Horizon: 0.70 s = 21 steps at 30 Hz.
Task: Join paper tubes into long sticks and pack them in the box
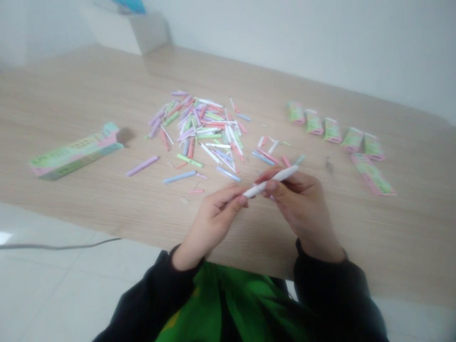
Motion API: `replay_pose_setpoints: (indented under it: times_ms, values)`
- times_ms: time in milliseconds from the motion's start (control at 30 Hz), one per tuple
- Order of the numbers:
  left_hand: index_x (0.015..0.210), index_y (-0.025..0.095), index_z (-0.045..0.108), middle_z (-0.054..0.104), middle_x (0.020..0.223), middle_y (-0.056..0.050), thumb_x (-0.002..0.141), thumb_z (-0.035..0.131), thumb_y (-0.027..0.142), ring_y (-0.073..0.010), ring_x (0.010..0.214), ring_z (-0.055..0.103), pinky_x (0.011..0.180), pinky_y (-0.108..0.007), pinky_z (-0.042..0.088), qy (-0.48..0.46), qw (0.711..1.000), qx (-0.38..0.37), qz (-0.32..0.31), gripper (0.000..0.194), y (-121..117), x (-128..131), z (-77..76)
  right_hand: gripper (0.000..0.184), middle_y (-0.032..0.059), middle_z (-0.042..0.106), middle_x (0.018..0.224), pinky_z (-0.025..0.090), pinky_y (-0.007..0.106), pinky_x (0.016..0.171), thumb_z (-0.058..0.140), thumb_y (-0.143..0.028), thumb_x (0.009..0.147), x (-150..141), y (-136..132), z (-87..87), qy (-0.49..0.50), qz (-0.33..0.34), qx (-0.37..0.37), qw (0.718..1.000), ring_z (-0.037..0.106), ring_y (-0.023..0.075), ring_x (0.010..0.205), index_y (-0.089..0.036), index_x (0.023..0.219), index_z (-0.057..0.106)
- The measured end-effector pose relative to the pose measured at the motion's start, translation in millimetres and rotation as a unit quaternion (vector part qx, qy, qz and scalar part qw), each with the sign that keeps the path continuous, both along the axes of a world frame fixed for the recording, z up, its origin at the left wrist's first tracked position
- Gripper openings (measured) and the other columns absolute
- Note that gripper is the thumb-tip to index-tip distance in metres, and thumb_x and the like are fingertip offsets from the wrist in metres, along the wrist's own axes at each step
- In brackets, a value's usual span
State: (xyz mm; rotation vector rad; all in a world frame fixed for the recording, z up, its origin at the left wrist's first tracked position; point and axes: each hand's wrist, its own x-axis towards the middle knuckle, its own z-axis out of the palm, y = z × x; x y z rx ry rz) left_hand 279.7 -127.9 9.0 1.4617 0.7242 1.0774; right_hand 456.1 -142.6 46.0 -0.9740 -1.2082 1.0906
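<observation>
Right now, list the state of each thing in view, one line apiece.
left hand: pinching one end of the white paper roll
right hand: gripping the roll
pastel paper rolls: scattered in a loose heap
pastel packet: lying apart, left of the heap
five small packets: lined up in a row

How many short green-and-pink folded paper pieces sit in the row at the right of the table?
5 folded paper pieces, left to right along the wooden tabletop: first, second, third, fourth, fifth. None looks hidden.
</observation>
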Motion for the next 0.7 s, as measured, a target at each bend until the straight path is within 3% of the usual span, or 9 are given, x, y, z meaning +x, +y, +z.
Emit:
replay_pose_setpoints:
  times_ms: [100,200,367,500,600,700]
  values:
    - [0.090,0.017,0.077,0.064,0.078,-0.002,0.095,0.064,0.030,-0.0144,0.068,0.051,0.068,-0.029,0.042,0.000,0.999,0.027,0.027,0.019,-2,-3,-0.7,0.013,-0.0034,0.074,0.073,0.056,0.022,0.063,0.092,-0.032,0.073,-7,0,-1.3,0.005,-0.033,-0.009,0.999,0.066,0.0110,0.067,-0.029,0.081,0.083]
    - [0.084,0.017,0.076,0.060,0.072,0.000,0.096,0.065,0.033,-0.0125,0.062,0.046,0.063,-0.028,0.039,-0.009,1.000,-0.004,0.018,0.023,-2,-7,-4.5,0.016,-0.0037,0.075,0.076,0.057,0.022,0.064,0.094,-0.028,0.069,-9,-1,5.5,-0.035,-0.034,0.003,0.999,0.068,0.0119,0.070,-0.029,0.080,0.083]
    - [0.082,0.016,0.075,0.057,0.067,0.001,0.094,0.067,0.041,-0.0108,0.056,0.042,0.056,-0.027,0.034,0.002,0.999,-0.034,0.012,0.029,0,-11,-6.4,0.016,-0.0009,0.078,0.101,0.058,0.024,0.074,0.080,-0.025,0.088,-2,-3,13.2,-0.115,-0.004,0.045,0.992,0.070,0.0128,0.084,-0.031,0.102,0.082]
    - [0.081,0.015,0.075,0.058,0.069,0.000,0.094,0.065,0.040,-0.0110,0.057,0.044,0.058,-0.027,0.036,0.007,0.999,-0.036,0.019,0.029,0,-10,-6.8,0.004,-0.0029,0.073,0.082,0.055,0.020,0.068,0.081,-0.024,0.086,-4,0,6.5,-0.120,-0.033,0.053,0.991,0.067,0.0109,0.076,-0.028,0.088,0.081]
    - [0.081,0.016,0.074,0.059,0.069,0.000,0.095,0.063,0.038,-0.0119,0.060,0.045,0.061,-0.028,0.037,0.010,0.999,-0.037,0.026,0.029,-1,-11,-7.9,0.012,-0.0044,0.067,0.070,0.053,0.020,0.063,0.088,-0.029,0.078,-9,3,5.3,-0.101,-0.057,0.047,0.992,0.062,0.0100,0.067,-0.025,0.077,0.077]
    - [0.082,0.016,0.074,0.060,0.071,0.000,0.095,0.062,0.034,-0.0122,0.061,0.045,0.063,-0.028,0.037,0.024,0.999,-0.037,0.013,0.025,-2,-14,-7.4,0.017,-0.0026,0.069,0.073,0.054,0.022,0.061,0.090,-0.033,0.075,-8,3,9.7,-0.120,-0.039,0.042,0.991,0.063,0.0118,0.067,-0.024,0.079,0.077]
